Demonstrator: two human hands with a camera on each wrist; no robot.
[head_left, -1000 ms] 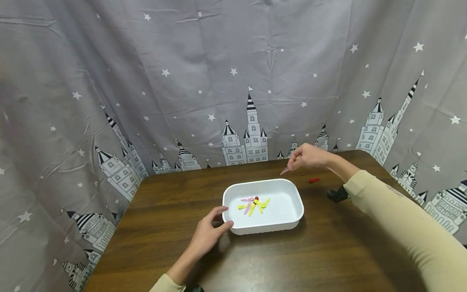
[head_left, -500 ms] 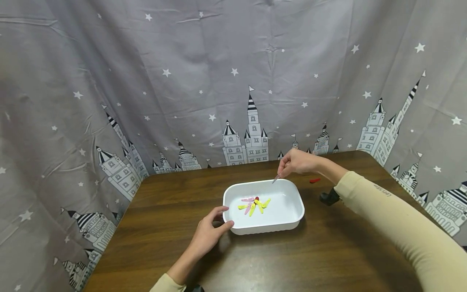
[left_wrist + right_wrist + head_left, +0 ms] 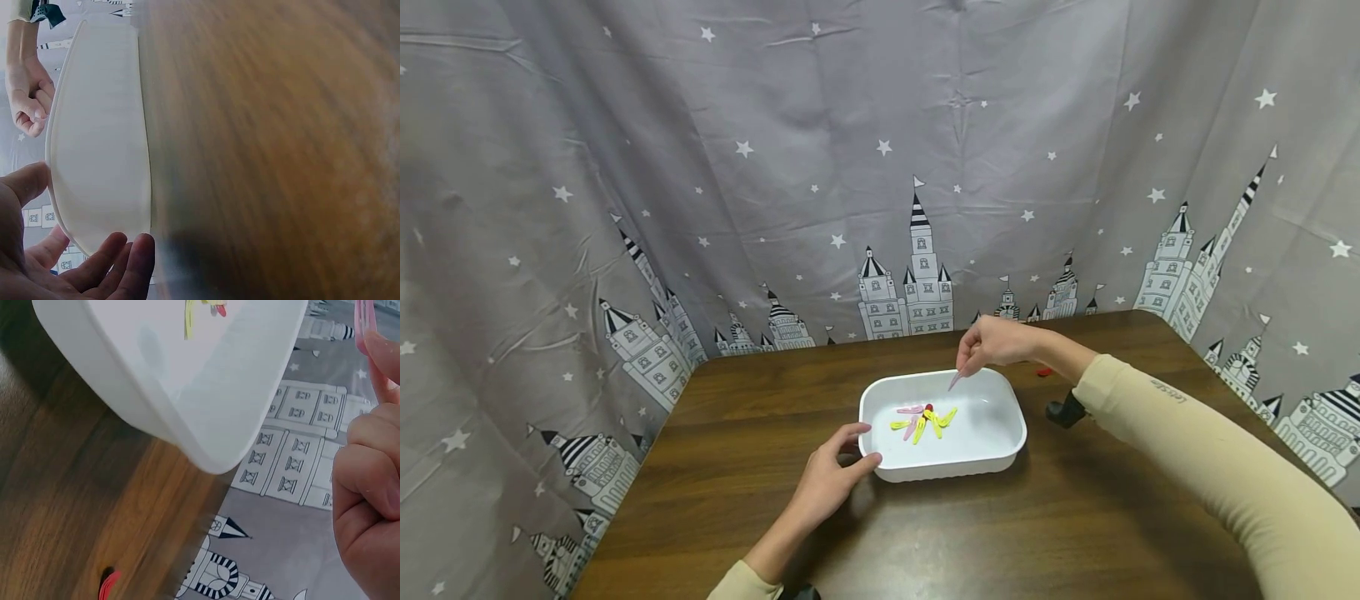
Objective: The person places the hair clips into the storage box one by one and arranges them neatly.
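Note:
In the head view, a white tray stands on the table. My left hand holds its left end, thumb and fingertips at the rim. Over the tray's back edge, my right hand pinches a pink hair clip that points down into it. The right wrist view shows this pink clip with slots, held between thumb and finger. Inside the tray lie several yellow hair clips, pink hair clips and a red piece, partly overlapping.
A red hair clip lies on the brown wooden table behind the right forearm; the right wrist view shows a red clip too. Behind the table hangs a grey curtain with castles and stars.
My right hand has moved left and slightly toward me, carrying the pink hair clip from beyond the tray's back right corner to above its interior. My left hand stays at the tray.

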